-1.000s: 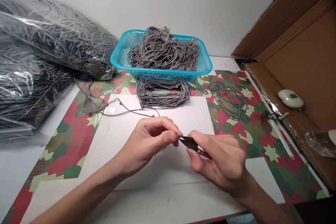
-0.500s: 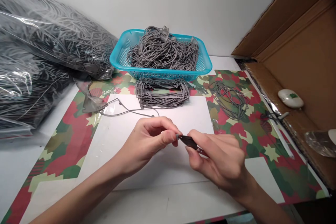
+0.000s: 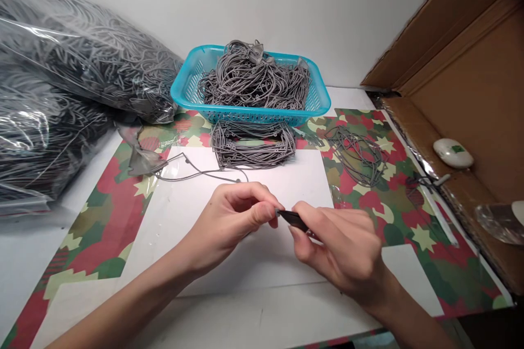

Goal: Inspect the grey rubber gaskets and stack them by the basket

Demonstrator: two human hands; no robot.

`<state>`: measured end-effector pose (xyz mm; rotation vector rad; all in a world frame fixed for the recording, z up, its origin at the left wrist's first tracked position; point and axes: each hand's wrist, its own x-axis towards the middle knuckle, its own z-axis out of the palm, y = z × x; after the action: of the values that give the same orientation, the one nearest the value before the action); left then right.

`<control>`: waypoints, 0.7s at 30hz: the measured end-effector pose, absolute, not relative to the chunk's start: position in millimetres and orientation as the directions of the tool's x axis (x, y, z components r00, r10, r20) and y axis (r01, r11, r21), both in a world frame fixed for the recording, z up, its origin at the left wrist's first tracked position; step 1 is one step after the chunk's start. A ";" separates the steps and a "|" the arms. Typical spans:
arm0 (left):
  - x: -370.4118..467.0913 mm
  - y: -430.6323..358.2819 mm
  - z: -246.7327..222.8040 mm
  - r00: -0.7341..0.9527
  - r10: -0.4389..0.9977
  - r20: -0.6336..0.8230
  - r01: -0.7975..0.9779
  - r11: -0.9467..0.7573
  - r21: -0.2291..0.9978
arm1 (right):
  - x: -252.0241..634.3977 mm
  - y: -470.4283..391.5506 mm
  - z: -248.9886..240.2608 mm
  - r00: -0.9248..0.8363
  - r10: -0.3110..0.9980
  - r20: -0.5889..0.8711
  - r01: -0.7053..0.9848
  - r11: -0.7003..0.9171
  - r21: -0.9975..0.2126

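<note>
Grey cord end [image 3: 278, 211], pinched in the left hand [image 3: 233, 223] grip at lower centre, meets the tip of a dark tool [image 3: 295, 219], perhaps snips, clamped in the right hand [image 3: 344, 251]; its long axis runs rightward, above the counter [image 3: 229, 305].

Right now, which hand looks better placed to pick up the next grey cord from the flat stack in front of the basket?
Probably the left hand: it pinches only a small cord end, while the right hand grips the dark tool.

Bright, even light; sharp; edges slightly bowed.
</note>
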<state>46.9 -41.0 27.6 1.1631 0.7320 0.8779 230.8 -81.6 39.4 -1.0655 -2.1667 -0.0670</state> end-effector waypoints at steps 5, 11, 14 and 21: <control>46.9 -43.0 26.8 0.492 0.867 -0.073 -0.215 0.202 0.955 | 230.6 -82.2 39.2 -0.410 0.667 0.622 0.709 0.662 -0.243; 47.9 -42.9 26.8 0.493 0.866 -0.082 -0.197 0.203 0.959 | 230.7 -81.4 39.1 -0.418 0.667 0.617 0.714 0.660 -0.231; 47.5 -43.1 26.4 0.494 0.865 -0.089 -0.204 0.215 0.955 | 231.1 -81.4 39.0 -0.423 0.666 0.615 0.716 0.662 -0.224; 46.7 -44.8 25.1 0.501 0.849 -0.167 -0.230 0.316 0.921 | 231.6 -82.9 37.7 -0.419 0.661 0.622 0.731 0.652 -0.201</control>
<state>46.7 -44.8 25.1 1.0014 0.7466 0.8044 231.6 -82.9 37.7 -1.0746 -2.1835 -0.1310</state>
